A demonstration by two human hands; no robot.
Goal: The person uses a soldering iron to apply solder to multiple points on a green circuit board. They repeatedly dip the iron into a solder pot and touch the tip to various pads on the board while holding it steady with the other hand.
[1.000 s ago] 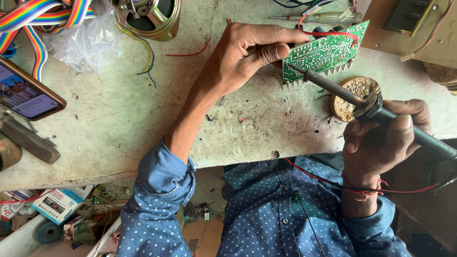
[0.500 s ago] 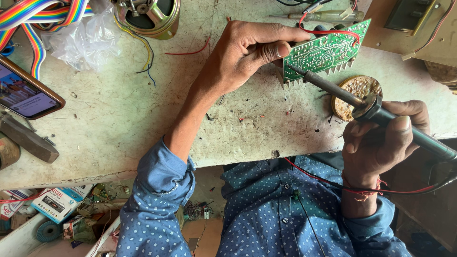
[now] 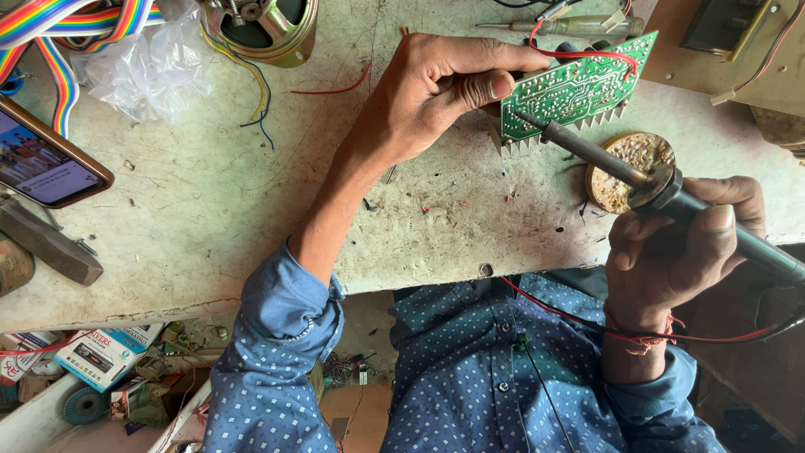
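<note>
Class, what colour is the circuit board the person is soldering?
Green circuit board, with pale tracks; seen best in the head view.

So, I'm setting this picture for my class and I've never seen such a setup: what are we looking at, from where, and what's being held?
The one view comes from a camera on the person's head, looking down at a worn workbench. The left hand holds a green circuit board tilted on its edge. The right hand grips a soldering iron, tip against the board. Nearby lie a round tin, a speaker, rainbow ribbon cable and a phone.
</note>
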